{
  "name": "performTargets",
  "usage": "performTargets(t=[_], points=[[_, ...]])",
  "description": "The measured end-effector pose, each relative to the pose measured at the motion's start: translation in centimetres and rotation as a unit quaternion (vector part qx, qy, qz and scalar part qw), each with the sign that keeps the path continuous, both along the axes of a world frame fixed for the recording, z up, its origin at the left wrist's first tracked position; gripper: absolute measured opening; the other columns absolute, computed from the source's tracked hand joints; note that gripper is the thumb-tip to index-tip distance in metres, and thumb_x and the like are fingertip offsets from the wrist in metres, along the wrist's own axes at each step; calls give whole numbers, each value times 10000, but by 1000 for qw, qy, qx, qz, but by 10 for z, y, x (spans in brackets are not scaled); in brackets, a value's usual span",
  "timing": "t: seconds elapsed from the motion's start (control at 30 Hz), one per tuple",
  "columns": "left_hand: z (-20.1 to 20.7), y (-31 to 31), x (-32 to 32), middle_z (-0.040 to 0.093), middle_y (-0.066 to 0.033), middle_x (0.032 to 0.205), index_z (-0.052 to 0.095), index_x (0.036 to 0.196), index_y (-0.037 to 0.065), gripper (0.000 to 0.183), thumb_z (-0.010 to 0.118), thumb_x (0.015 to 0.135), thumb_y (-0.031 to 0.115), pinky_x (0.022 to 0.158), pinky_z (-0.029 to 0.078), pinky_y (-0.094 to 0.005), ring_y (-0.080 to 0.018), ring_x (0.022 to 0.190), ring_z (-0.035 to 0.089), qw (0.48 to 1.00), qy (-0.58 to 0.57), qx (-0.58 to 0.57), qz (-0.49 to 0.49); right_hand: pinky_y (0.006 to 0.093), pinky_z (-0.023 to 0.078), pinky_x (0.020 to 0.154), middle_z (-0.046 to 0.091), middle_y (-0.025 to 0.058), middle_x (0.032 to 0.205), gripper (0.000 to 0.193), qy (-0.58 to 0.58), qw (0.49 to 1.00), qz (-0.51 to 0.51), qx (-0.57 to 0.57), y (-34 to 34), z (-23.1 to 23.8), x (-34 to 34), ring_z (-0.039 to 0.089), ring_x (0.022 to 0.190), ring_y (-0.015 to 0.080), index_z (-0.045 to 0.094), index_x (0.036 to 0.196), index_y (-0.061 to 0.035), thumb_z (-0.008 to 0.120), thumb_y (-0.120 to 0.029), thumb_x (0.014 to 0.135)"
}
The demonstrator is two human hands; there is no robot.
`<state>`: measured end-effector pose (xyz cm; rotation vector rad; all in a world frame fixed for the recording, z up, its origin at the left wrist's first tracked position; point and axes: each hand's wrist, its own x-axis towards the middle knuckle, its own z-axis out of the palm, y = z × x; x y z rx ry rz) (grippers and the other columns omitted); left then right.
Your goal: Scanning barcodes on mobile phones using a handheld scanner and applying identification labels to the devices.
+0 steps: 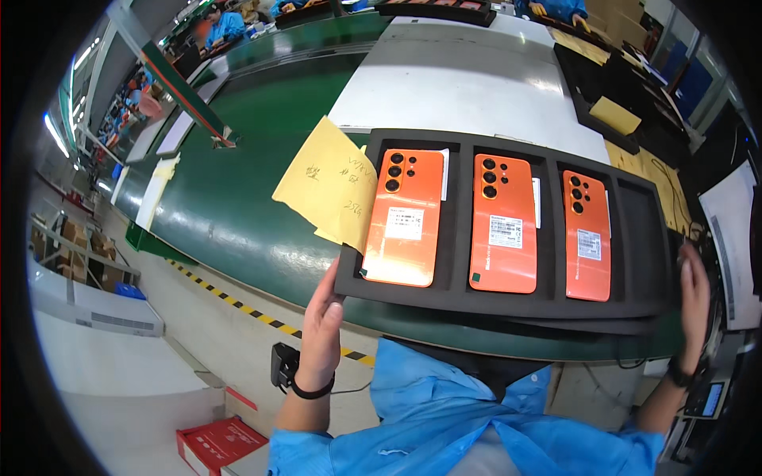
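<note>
A dark foam tray [460, 230] with several slots lies in front of me at the edge of the green bench. Three orange phones, a left one [402, 218], a middle one [503, 222] and a right one [587, 236], rest back up in it, each with a white label. Bare foam shows in the rightmost slot. My left hand [320, 325] grips the tray's near left corner. Along the right side, my right hand [694, 297] holds that edge with fingers fairly straight. A yellow handwritten paper [325, 178] overlaps the tray's left end.
Beneath the tray runs a green bench [262, 214], with a white surface [452, 75] beyond it. A post [178, 91] rises at the left. Black trays [587, 95] and a monitor [734, 238] stand at the right. Co-workers in blue [226, 28] sit farther off.
</note>
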<state>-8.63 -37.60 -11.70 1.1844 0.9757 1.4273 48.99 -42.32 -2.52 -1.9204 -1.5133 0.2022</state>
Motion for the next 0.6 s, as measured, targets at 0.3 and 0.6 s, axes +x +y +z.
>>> performTargets(t=[0.3, 0.6], points=[[17, 44, 6, 412, -71, 1414, 474, 1399, -62, 515, 615, 970, 186, 1118, 323, -310, -170, 1301, 445, 994, 53, -30, 91, 298, 377, 1109, 577, 149, 1410, 502, 318, 944, 32, 85, -12, -17, -72, 554, 1278, 183, 476, 1455, 66, 547, -197, 1034], [62, 93, -27, 680, -190, 1217, 557, 1228, -54, 359, 557, 1008, 230, 888, 613, -440, -317, 1046, 710, 966, -201, -156, -37, 304, 344, 1143, 543, 168, 1446, 528, 412, 896, 121, 114, 30, 9, -81, 521, 1323, 203, 460, 1447, 109, 553, -182, 1016]])
